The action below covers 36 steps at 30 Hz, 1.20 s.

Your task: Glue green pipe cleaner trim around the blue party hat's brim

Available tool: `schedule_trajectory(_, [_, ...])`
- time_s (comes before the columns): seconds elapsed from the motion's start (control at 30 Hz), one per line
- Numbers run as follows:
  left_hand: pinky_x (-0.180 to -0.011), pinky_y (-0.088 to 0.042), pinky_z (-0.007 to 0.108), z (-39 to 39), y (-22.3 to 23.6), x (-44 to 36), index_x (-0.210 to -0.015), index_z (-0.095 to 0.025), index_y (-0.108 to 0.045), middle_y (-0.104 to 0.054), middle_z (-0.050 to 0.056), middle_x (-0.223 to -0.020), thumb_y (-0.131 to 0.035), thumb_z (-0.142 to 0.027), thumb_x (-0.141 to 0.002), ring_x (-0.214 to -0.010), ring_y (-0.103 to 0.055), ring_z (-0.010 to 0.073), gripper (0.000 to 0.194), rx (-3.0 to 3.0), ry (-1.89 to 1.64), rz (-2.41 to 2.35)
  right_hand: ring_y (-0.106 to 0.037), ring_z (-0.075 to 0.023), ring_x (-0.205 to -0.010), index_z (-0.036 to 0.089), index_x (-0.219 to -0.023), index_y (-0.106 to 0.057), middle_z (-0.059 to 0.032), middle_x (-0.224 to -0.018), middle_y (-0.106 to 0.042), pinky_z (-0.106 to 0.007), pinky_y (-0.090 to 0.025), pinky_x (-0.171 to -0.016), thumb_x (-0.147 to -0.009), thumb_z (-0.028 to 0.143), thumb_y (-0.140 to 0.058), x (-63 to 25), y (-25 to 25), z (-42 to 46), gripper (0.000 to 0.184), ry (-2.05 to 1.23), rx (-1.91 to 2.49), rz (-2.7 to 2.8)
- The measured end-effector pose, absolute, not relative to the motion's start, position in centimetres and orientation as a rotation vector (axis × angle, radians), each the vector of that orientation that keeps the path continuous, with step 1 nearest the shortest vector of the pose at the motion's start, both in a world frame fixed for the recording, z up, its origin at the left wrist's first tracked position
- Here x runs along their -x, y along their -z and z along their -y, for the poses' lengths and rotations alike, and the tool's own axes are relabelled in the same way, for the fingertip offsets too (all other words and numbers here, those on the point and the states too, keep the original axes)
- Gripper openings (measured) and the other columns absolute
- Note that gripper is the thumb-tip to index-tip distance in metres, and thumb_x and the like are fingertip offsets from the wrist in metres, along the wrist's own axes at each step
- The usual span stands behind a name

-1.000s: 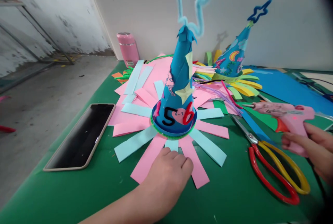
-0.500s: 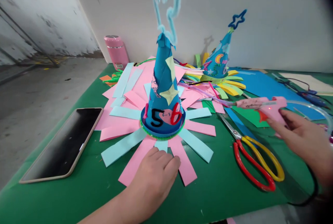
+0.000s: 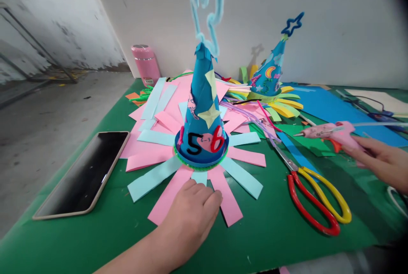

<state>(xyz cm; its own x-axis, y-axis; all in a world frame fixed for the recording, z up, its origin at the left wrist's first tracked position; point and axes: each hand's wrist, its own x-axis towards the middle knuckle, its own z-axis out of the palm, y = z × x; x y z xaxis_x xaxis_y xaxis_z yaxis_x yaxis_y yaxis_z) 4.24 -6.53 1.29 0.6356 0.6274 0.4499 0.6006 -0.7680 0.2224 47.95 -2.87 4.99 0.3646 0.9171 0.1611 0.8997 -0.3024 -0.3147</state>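
Observation:
A blue paper cone hat (image 3: 202, 112) stands in the middle of the green table (image 3: 95, 231), with yellow stars, "5" and "6" at its base and a light-blue pipe cleaner (image 3: 205, 6) rising from its tip. Pink and light-blue paper strips (image 3: 244, 176) fan out from its brim. My left hand (image 3: 191, 212) rests on the near strips with fingers curled, pressing them down. My right hand (image 3: 379, 159) at the right grips a pink glue gun (image 3: 331, 131), its nozzle pointing left toward the hat.
Red-and-yellow scissors (image 3: 315, 195) lie between the hat and the glue gun. A phone (image 3: 84, 174) lies at the left. A second decorated cone hat (image 3: 270, 72), a pink bottle (image 3: 146, 63), loose coloured paper and pipe cleaners sit at the back. Blue sheet (image 3: 331, 106) at right.
My right hand has shifted the glue gun slightly right and lower than half a second ago. My left hand stays on the strips. The view has swung a little.

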Motion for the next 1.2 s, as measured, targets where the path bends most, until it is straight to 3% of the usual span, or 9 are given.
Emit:
schedule_trajectory(0.1, [-0.05, -0.032, 0.028, 6.5, -1.3, -4.3, -0.081, -0.015, -0.056, -0.055, 0.002, -0.057, -0.036, -0.002, -0.079, -0.05, -0.044, 0.0159, 0.024, -2.789, -0.78, -1.053, -0.062, -0.0214, -0.061, 0.025, -0.108, -0.057, -0.0104, -0.097, -0.065, -0.034, -0.047, -0.063, -0.071, 0.054, -0.05, -47.4, -3.3, 3.5, 0.047, -0.345, 2.311, 1.661])
schedule_trajectory(0.2, [-0.051, -0.033, 0.028, 6.5, -1.3, -4.3, -0.081, -0.015, -0.055, -0.055, 0.002, -0.057, -0.036, -0.003, -0.08, -0.051, -0.046, 0.0154, 0.023, -2.786, -0.786, -1.061, -0.062, -0.0215, -0.067, 0.028, -0.102, -0.058, -0.0093, -0.103, -0.064, -0.033, -0.047, -0.067, -0.075, 0.051, -0.049, -47.1, -2.1, 4.0, 0.037, -0.321, 2.306, 1.717])
schedule_trajectory(0.3, [-0.052, -0.034, 0.028, 6.5, -1.4, -4.2, -0.082, -0.015, -0.055, -0.056, 0.002, -0.058, -0.036, -0.003, -0.08, -0.051, -0.047, 0.0156, 0.023, -2.77, -0.781, -1.055, -0.062, -0.0247, -0.074, 0.027, -0.101, -0.059, -0.0112, -0.106, -0.062, -0.036, -0.046, -0.069, -0.074, 0.049, -0.051, -46.9, -1.8, 4.2, 0.035, -0.236, 2.321, 1.752])
schedule_trajectory(0.43, [-0.051, -0.034, 0.028, 6.6, -1.4, -4.2, -0.083, -0.015, -0.055, -0.056, 0.002, -0.058, -0.036, -0.002, -0.079, -0.051, -0.046, 0.0158, 0.024, -2.758, -0.759, -1.039, -0.057, -0.0323, -0.092, 0.019, -0.107, -0.055, -0.0185, -0.106, -0.06, -0.042, -0.044, -0.072, -0.07, 0.052, -0.053, -44.4, -3.5, 3.5, 0.049, 0.076, 2.322, 1.738])
schedule_trajectory(0.5, [-0.051, -0.033, 0.028, 6.6, -1.4, -4.2, -0.083, -0.015, -0.055, -0.055, 0.002, -0.057, -0.036, -0.002, -0.079, -0.05, -0.045, 0.0161, 0.024, -2.765, -0.751, -1.034, -0.059, -0.0281, -0.083, 0.015, -0.105, -0.056, -0.0161, -0.094, -0.063, -0.036, -0.045, -0.062, -0.076, 0.049, -0.045, -41.2, -5.0, 2.1, 0.046, 0.275, 2.245, 1.764])
schedule_trajectory(0.6, [-0.05, -0.033, 0.029, 6.6, -1.4, -4.3, -0.082, -0.015, -0.055, -0.054, 0.002, -0.057, -0.037, -0.004, -0.079, -0.05, -0.043, 0.0166, 0.022, -2.787, -0.715, -1.053, -0.06, -0.0163, -0.073, 0.021, -0.102, -0.058, -0.0049, -0.088, -0.066, -0.025, -0.043, -0.061, -0.081, 0.044, -0.041, -35.6, -6.5, -1.7, 0.035, 0.137, 2.124, 2.022])
schedule_trajectory(0.67, [-0.05, -0.033, 0.03, 6.6, -1.4, -4.3, -0.082, -0.016, -0.055, -0.054, 0.002, -0.058, -0.036, -0.005, -0.08, -0.051, -0.044, 0.017, 0.022, -2.802, -0.666, -1.068, -0.06, -0.0145, -0.073, 0.024, -0.095, -0.06, -0.0011, -0.083, -0.066, -0.023, -0.042, -0.06, -0.082, 0.043, -0.042, -32.5, -6.5, -4.8, 0.029, 0.062, 2.094, 2.184])
schedule_trajectory(0.87, [-0.05, -0.033, 0.031, 6.8, -1.3, -4.2, -0.084, -0.016, -0.053, -0.056, 0.003, -0.061, -0.038, -0.008, -0.081, -0.052, -0.045, 0.0174, 0.018, -2.819, -0.524, -1.05, -0.058, -0.0157, -0.077, 0.015, -0.091, -0.059, -0.0044, -0.086, -0.062, -0.033, -0.045, -0.068, -0.081, 0.043, -0.053, -29.9, -5.2, -10.8, 0.031, 0.099, 2.28, 2.382])
schedule_trajectory(1.2, [-0.051, -0.031, 0.032, 6.8, -1.1, -3.9, -0.094, -0.015, -0.051, -0.057, 0.003, -0.068, -0.043, -0.011, -0.078, -0.056, -0.046, 0.0178, 0.018, -2.805, -0.432, -0.968, -0.058, -0.015, -0.078, 0.016, -0.089, -0.06, -0.0023, -0.087, -0.061, -0.031, -0.048, -0.068, -0.085, 0.039, -0.051, -28.3, -7.3, -14.1, 0.025, 0.016, 2.263, 2.634])
